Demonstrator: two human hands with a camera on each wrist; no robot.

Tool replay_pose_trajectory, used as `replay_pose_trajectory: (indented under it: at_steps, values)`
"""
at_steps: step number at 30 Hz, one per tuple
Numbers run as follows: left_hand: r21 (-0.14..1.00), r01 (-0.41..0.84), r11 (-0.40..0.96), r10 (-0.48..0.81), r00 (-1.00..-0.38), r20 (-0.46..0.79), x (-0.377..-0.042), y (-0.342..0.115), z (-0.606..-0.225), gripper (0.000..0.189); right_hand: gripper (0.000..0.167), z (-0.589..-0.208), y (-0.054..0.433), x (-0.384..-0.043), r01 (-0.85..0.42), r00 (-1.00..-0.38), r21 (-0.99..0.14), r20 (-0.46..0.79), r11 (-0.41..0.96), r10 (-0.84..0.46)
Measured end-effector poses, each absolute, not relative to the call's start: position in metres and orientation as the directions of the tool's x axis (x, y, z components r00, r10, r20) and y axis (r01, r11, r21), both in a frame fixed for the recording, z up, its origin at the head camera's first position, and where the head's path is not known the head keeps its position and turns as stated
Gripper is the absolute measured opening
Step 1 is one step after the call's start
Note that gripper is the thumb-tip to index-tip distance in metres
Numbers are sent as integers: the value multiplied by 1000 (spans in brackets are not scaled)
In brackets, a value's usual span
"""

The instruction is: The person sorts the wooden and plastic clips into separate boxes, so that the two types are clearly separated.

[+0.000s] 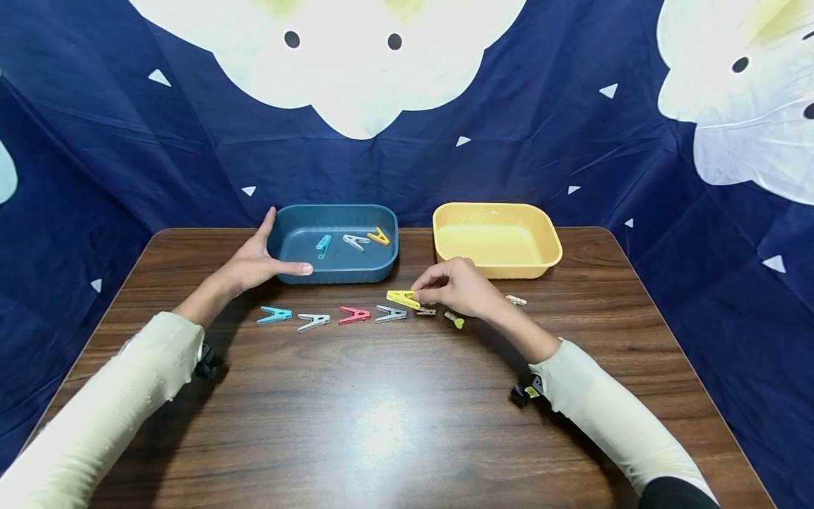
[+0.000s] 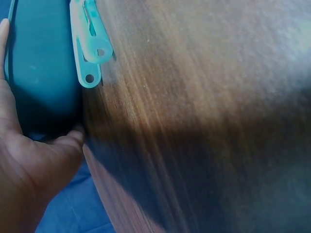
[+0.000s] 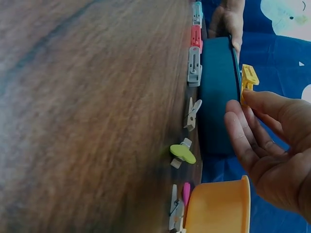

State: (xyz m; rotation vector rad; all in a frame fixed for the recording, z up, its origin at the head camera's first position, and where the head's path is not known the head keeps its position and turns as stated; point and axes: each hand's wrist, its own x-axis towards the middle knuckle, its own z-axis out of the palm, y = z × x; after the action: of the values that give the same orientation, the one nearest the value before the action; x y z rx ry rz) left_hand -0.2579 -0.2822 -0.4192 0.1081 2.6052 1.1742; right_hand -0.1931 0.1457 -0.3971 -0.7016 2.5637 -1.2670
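My left hand (image 1: pixel 251 261) spans the left end of a blue bin (image 1: pixel 337 276), with straight fingers behind and the thumb (image 1: pixel 295 268) along the front rim. Three clothespins lie inside: teal (image 1: pixel 323 244), pale grey (image 1: pixel 357 242) and orange-yellow (image 1: pixel 379 236). My right hand (image 1: pixel 459 286) pinches a yellow clothespin (image 1: pixel 400 298) between thumb and fingertips, in front of the bin's right corner. In the right wrist view this yellow clothespin (image 3: pixel 249 76) overlaps the bin's rim. Below it are a grey clothespin (image 1: pixel 391 313) and a small wooden clothespin (image 1: pixel 425 311).
Left of the grey one are blue (image 1: pixel 275 315), pale (image 1: pixel 313 322) and red (image 1: pixel 354 315) clothespins. A small clip with a green piece (image 1: pixel 454 320) lies below my right hand. Beside the yellow bin (image 1: pixel 499 271) sits a small light clip (image 1: pixel 516 300). A blue curtain (image 1: pixel 356 170) hangs behind.
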Motion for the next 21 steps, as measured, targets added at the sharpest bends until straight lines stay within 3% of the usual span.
replay_pose_trajectory:
  at_steps: [21]
  values:
    - [741, -43, 671, 180, -959, -219, -258, -282, -418, 156, 5, -376, 129, -211, -294, -918, -798, 81, 526, -389]
